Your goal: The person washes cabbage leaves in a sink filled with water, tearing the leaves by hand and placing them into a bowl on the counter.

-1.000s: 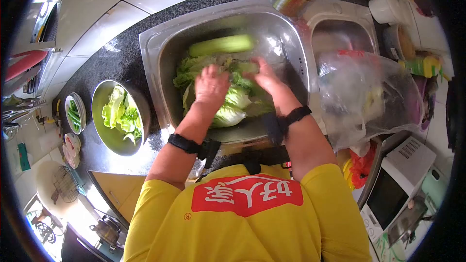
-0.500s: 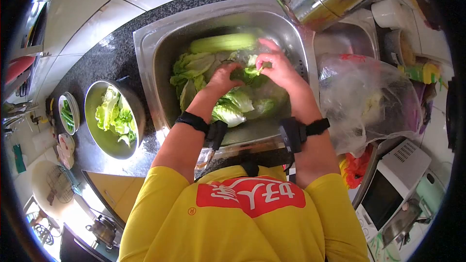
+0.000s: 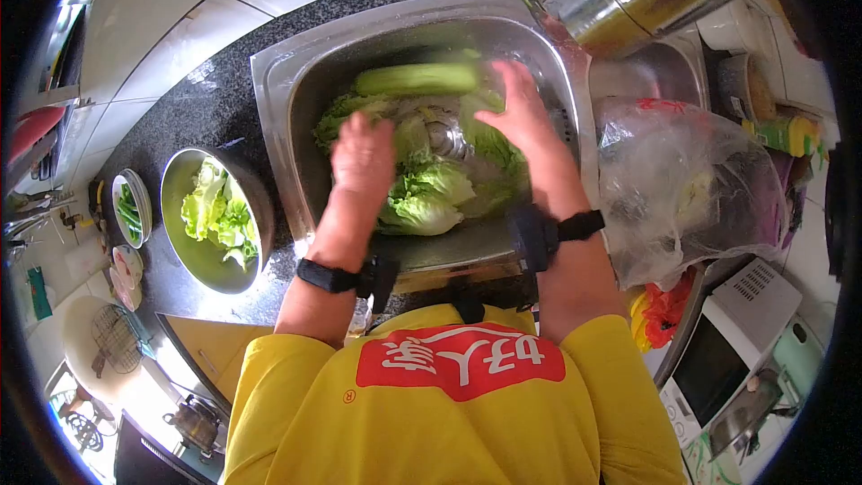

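Lettuce leaves (image 3: 429, 198) lie in water in the steel sink (image 3: 413, 256), with a long pale green vegetable (image 3: 417, 79) along its far side. My left hand (image 3: 364, 154) is over the leaves at the sink's left; it is blurred, and its fingers are too smeared to read. On the right, my right hand (image 3: 519, 110) has its thumb and fingers apart beside more leaves, holding nothing. A metal bowl (image 3: 262, 216) with torn lettuce leaves (image 3: 218, 216) stands on the counter to the left of the sink.
A clear plastic bag (image 3: 687, 189) covers part of the right side near the small basin (image 3: 646, 76). A metal faucet or cylinder (image 3: 628, 4) juts over the sink's far right. Stacked plates (image 3: 133, 208) with green pieces stand at far left. A microwave (image 3: 718, 359) is at lower right.
My hands were close together, with my right fingers pinching a leaf; now they are spread apart to either side. The leaf is out of my right hand, and the middle of the sink shows.
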`<action>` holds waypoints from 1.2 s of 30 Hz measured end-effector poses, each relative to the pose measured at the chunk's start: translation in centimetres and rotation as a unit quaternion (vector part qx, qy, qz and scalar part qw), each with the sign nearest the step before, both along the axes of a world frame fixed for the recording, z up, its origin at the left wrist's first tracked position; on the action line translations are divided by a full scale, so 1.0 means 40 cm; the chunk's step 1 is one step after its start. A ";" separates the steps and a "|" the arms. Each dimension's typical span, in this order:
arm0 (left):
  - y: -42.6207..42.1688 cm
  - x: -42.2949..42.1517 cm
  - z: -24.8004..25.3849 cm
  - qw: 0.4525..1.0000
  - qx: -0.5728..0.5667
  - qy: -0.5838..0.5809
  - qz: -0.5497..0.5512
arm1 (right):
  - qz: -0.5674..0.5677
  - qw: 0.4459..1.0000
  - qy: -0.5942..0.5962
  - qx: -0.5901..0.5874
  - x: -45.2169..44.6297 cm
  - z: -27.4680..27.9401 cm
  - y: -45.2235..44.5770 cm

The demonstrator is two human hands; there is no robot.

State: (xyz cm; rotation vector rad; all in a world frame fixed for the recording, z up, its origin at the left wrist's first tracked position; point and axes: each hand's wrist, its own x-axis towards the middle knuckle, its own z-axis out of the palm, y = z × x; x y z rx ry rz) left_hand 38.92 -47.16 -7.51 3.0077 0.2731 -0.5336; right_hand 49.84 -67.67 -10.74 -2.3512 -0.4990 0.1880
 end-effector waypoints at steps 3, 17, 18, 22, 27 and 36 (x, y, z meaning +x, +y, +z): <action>-0.084 0.029 -0.048 0.973 -0.166 -0.049 -0.152 | -0.083 0.995 0.007 -0.062 -0.083 -0.058 0.030; -0.100 0.030 -0.134 0.741 -0.621 0.002 0.257 | 0.043 0.910 0.393 0.126 -0.060 -0.075 0.000; -0.107 0.038 -0.091 0.652 -0.705 0.063 0.273 | -0.008 0.809 0.554 0.199 -0.052 -0.010 0.005; -0.149 0.042 -0.131 0.450 -0.793 0.111 0.396 | -0.004 0.734 0.604 0.311 -0.071 0.021 0.004; -0.144 0.045 -0.133 0.454 -0.808 -0.014 0.376 | -0.042 0.741 0.605 0.289 -0.090 0.016 -0.008; -0.175 0.023 -0.115 0.445 -0.791 -0.066 0.415 | 0.051 0.815 0.570 0.092 -0.087 0.061 0.034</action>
